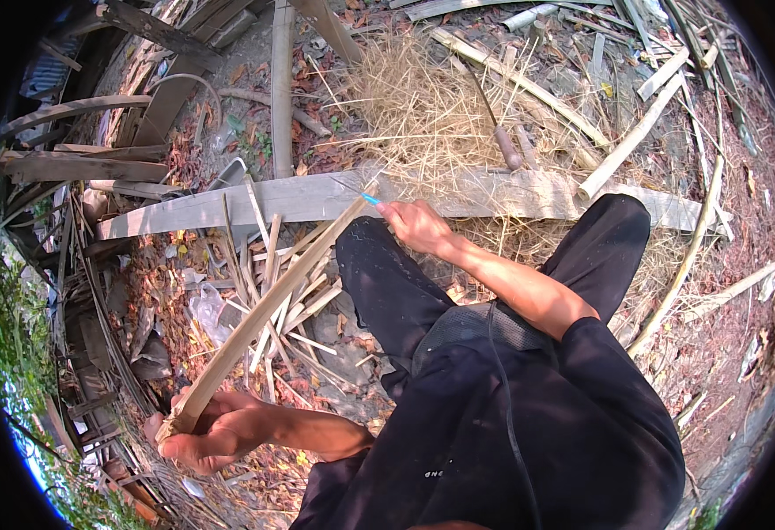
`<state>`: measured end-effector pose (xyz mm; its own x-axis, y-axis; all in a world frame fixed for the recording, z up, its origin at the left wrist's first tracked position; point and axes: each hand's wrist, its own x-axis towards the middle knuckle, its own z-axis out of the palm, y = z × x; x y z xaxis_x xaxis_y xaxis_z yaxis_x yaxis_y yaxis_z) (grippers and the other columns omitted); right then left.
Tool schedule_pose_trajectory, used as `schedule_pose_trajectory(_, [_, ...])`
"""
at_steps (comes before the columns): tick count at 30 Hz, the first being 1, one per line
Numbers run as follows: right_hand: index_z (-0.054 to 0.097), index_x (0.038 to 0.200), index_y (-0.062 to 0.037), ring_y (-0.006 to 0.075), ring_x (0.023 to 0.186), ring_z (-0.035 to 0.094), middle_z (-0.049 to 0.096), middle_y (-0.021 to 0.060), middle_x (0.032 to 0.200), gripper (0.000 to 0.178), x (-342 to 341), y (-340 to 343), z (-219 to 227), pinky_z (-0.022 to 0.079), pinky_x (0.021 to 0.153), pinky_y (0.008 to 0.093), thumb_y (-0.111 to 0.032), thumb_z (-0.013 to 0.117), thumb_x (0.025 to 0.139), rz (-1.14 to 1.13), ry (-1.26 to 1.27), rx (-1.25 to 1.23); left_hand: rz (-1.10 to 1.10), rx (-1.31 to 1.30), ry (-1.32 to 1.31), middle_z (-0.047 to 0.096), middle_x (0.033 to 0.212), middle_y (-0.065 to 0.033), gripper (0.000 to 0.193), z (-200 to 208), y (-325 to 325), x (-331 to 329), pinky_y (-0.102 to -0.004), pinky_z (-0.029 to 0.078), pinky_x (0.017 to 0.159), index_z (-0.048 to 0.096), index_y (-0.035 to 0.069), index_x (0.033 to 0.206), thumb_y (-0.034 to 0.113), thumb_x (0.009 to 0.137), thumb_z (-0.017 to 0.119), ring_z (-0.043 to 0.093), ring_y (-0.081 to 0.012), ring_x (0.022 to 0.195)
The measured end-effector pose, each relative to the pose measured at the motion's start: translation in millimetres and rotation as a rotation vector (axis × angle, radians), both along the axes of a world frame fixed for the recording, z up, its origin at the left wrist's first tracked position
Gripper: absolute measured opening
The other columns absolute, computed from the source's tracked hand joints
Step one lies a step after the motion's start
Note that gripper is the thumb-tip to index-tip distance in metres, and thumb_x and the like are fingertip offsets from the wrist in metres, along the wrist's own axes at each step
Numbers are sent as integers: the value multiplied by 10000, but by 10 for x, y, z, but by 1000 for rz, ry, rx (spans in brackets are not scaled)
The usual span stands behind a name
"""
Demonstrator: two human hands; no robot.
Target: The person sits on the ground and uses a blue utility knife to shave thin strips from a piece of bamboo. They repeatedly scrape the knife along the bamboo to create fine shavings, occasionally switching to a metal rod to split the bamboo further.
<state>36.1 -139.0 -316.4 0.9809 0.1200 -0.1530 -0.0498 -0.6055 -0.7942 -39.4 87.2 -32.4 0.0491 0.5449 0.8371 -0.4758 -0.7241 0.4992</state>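
Observation:
A long split bamboo strip (259,320) slants from low at the left up to the plank in front of me. My left hand (219,433) is closed around its near end. My right hand (416,225), closed too, grips a knife (371,200) by its blue handle, close by the strip's far end. The knife's thin blade points up and left; I cannot tell whether its edge touches the bamboo. Under the strip, several thin bamboo splints (299,314) lie in a loose pile. The grey wooden plank (255,201) runs crosswise before my knees.
A curved blade with a brown handle (508,150) rests by the plank. Beyond it spreads a heap of pale shavings (409,97). Bamboo poles (630,137) lie at the right, stacked boards (87,166) at the far left, and a clear plastic bag (211,311) beside the splints.

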Motion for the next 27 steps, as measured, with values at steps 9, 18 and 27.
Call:
schedule_pose_trajectory(9, [635,840,22,390,818,627,634,240,792,543,100,-22,-307,498,717,472,-425,361,980,-79,253,-52,-82,87,27,468,568,-62,538,44,-28,4,-218,353,496,549,-57,811,446,963,433,462,-113,498])
schedule_pose_trajectory(18, [658,815,56,442,832,625,628,298,790,681,137,-36,-280,508,771,475,-508,308,968,-108,140,-165,-340,18,62,304,846,-27,421,8,62,-50,-199,305,539,431,13,838,408,982,401,413,-100,607])
schedule_pose_trajectory(27, [626,799,47,428,755,634,636,263,744,623,26,14,-433,520,715,466,-474,333,975,26,28,-532,-941,173,58,376,828,-12,279,-12,346,-117,-272,463,612,519,19,907,295,940,542,445,-123,633])
